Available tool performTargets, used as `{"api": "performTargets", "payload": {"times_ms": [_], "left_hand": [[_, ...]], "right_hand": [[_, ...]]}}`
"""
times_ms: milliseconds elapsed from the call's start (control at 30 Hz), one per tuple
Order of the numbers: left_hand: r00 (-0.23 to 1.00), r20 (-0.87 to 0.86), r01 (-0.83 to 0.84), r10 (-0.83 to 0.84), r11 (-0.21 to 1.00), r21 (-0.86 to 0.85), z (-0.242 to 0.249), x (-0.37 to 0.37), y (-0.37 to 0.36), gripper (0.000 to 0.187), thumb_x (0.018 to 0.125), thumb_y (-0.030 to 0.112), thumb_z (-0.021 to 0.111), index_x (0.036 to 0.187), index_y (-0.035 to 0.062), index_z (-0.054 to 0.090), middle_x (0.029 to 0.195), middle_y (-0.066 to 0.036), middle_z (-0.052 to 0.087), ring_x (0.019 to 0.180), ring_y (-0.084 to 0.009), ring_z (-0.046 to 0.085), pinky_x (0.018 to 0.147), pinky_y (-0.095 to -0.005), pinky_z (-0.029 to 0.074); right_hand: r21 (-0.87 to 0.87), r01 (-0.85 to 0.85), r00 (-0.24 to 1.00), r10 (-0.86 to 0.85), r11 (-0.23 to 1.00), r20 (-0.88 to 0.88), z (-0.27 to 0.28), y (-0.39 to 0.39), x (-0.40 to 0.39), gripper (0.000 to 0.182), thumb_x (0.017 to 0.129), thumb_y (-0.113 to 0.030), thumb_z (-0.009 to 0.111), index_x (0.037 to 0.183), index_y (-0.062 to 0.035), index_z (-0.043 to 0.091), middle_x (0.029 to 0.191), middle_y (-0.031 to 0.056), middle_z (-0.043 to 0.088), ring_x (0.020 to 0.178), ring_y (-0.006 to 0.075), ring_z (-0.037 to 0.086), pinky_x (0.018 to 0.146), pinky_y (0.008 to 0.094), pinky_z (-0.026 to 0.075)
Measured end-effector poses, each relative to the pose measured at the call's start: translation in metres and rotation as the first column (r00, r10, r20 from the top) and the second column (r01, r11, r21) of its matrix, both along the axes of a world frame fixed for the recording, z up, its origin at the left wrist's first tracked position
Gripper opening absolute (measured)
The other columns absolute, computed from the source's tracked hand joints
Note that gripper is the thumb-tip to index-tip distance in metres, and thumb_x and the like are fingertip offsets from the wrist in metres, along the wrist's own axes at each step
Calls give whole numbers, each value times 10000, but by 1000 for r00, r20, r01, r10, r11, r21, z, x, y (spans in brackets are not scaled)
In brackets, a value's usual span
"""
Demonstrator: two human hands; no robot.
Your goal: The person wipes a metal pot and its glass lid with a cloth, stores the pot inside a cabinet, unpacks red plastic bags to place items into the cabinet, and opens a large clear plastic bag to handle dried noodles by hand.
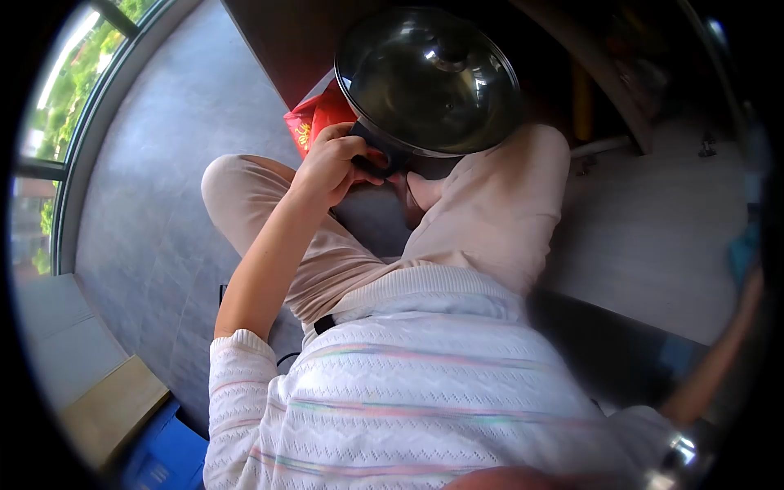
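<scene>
My left hand (331,167) is closed around the black handle (380,151) of a pan. On the pan sits a round see-through glass lid (425,82) with a metal rim and a dark knob. The pan is held over the floor in front of my knees, and most of its body is hidden under the lid. At the far right edge, my right arm (710,367) reaches outward. A blurred teal thing (741,249) shows by its hand end, and the fingers there cannot be made out.
Behind the pan handle stands a red bag or box (314,122) with gold print. A dark open cabinet (286,41) lies ahead. A blue bin (167,453) and a cardboard-coloured box (114,404) are at lower left, near the window (77,90).
</scene>
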State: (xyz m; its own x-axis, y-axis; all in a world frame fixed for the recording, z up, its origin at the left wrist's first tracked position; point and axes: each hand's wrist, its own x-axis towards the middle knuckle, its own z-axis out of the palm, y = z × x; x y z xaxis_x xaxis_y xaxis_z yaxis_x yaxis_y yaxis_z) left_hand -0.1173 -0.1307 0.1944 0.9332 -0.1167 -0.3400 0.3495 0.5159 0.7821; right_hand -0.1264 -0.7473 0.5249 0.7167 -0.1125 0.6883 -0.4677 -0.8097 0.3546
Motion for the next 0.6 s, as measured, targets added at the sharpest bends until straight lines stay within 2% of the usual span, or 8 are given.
{"api": "performTargets", "payload": {"times_ms": [100, 167, 233, 333, 367, 433, 567, 600], "left_hand": [[1000, -8, 19, -19, 1000, 3, -9, 15, -2, 367, 770, -16, 452, 1106, -161, 422, 946, -246, 581, 691, -378, 643, 564, -344, 558], [996, -5, 88, -89, 995, -41, -15, 25, -1, 373, 772, -15, 454, 1108, -170, 406, 970, -260, 566, 710, -396, 638, 576, -360, 564], [991, -30, 126, -127, 991, -36, -29, 42, -1, 341, 766, -19, 446, 1077, -159, 435, 941, -237, 568, 725, -397, 635, 585, -366, 567], [989, -76, 125, -124, 992, 11, -43, 59, -14, 334, 752, -26, 429, 1067, -131, 468, 898, -206, 573, 725, -357, 639, 595, -367, 567], [986, -80, 146, -143, 989, 29, -57, 69, -24, 335, 751, -27, 431, 1068, -131, 465, 898, -203, 571, 734, -345, 633, 607, -377, 569], [975, -118, 198, -190, 979, 57, -105, 100, -62, 337, 748, -29, 435, 1070, -130, 458, 898, -197, 568, 752, -321, 622, 632, -399, 572], [958, -199, 231, -206, 966, 113, -150, 115, -85, 314, 755, -31, 451, 1054, -129, 458, 869, -193, 565, 797, -312, 606, 661, -436, 570], [955, -210, 239, -210, 963, 124, -152, 114, -88, 304, 759, -19, 466, 1043, -126, 461, 841, -189, 564, 782, -312, 609, 644, -430, 567]], "right_hand": [[-121, -546, 827, 556, 829, 78, -20, 94, 16, 270, 804, -175, 603, 962, 44, 601, 865, 198, 640, 780, 349, 616, 731, 413, 486], [213, -778, 619, 779, 590, 104, -63, 144, 65, 281, 792, -206, 617, 949, 27, 610, 881, 188, 638, 774, 327, 618, 702, 398, 494], [400, -652, 719, 693, 644, 56, -107, 163, 105, 241, 843, -183, 595, 1037, -41, 619, 952, 95, 637, 878, 193, 581, 788, 300, 447], [830, -498, 646, 746, 253, 160, -227, 242, 178, 213, 850, -123, 606, 1054, -75, 645, 962, 32, 632, 901, 105, 540, 823, 244, 411], [808, -542, 603, 776, 229, 185, -271, 266, 197, 200, 829, -101, 606, 1022, -62, 645, 858, 23, 626, 789, 91, 532, 737, 240, 429], [975, -157, 706, 673, -155, 221, -361, 280, 235, 197, 817, -113, 616, 1007, -73, 650, 887, 31, 629, 825, 99, 536, 742, 245, 438], [966, -145, 561, 822, 213, -98, -458, 307, 238, 500, 745, -303, 699, 1170, -80, 557, 1062, 160, 615, 979, 262, 588, 832, 333, 454], [980, -22, 549, 822, 197, -152, -468, 308, 235, 648, 682, -346, 731, 1228, -81, 503, 1110, 198, 590, 1056, 323, 558, 882, 363, 441]]}}
